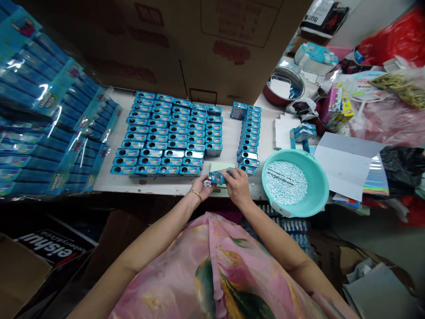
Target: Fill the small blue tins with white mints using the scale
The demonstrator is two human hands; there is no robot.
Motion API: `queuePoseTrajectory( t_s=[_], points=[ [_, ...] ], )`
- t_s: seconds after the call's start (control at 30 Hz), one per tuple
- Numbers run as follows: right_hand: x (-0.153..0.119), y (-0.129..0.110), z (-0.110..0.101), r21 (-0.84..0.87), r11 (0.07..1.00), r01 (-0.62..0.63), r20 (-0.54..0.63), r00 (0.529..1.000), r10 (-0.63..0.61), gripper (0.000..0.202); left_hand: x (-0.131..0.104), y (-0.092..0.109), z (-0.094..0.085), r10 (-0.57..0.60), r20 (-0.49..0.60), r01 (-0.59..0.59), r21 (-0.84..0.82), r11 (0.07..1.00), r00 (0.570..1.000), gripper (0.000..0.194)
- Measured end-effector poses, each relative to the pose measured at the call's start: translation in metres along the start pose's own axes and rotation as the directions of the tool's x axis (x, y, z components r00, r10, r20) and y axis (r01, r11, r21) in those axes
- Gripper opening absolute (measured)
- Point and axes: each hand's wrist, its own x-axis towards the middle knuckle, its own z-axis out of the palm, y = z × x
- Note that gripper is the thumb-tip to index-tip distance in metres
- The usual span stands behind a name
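Observation:
My left hand (203,188) is cupped, palm up, around several small white pieces (207,182) that look like pellets or tablets. Over it, my right hand (237,186) grips a small blue box (217,177), tilted with one end toward the left palm. A pale green flat device (219,192), perhaps a small scale, lies beneath the hands and is mostly covered by them. To the right, a turquoise basin (317,190) contains a heap of the same white pieces (286,182). Rows of blue boxes (172,144) with dark round openings stand beyond my left hand.
Another column of blue boxes (249,133) stands beyond my right hand. Tall stacks of wrapped blue packs (49,115) rise on the left. A large cardboard carton (186,44) walls off the back. A metal bowl (284,86) and white paper (347,161) lie at right.

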Motion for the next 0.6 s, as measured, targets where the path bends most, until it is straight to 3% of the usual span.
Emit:
queuePoseTrajectory(
  t_s=[0.1,0.2,0.3,0.37,0.47,0.53,0.6],
  points=[
    [-0.004,0.018,0.019,0.29,0.944,-0.159,-0.049,0.982,0.181,0.034,0.001,0.003,-0.006,0.017,-0.05,-0.018,-0.031,0.999,0.999,0.016],
    [-0.008,0.035,0.051,0.548,0.798,-0.25,-0.034,0.947,0.32,0.03,0.0,0.008,-0.014,0.021,-0.081,-0.022,-0.009,1.0,0.997,0.015],
    [-0.012,0.046,0.079,0.673,0.665,-0.324,0.001,0.899,0.438,0.029,-0.003,0.013,-0.02,0.033,-0.11,-0.031,0.021,0.999,0.993,0.015],
    [-0.018,0.051,0.085,0.686,0.638,-0.348,0.017,0.885,0.465,0.031,-0.005,0.015,-0.022,0.035,-0.135,-0.029,0.044,0.999,0.99,0.015],
    [-0.037,0.059,0.075,0.623,0.709,-0.331,0.029,0.915,0.403,0.041,-0.011,0.016,-0.026,0.03,-0.147,-0.019,0.077,0.997,0.989,0.016],
    [-0.057,0.069,0.062,0.485,0.8,-0.354,0.004,0.915,0.403,0.04,-0.017,0.016,-0.031,0.018,-0.145,-0.005,0.089,0.996,0.989,0.016],
    [-0.077,0.084,0.053,0.273,0.86,-0.431,-0.065,0.884,0.463,0.031,-0.024,0.016,-0.038,0.004,-0.149,0.009,0.086,0.996,0.989,0.017]
  ],
)
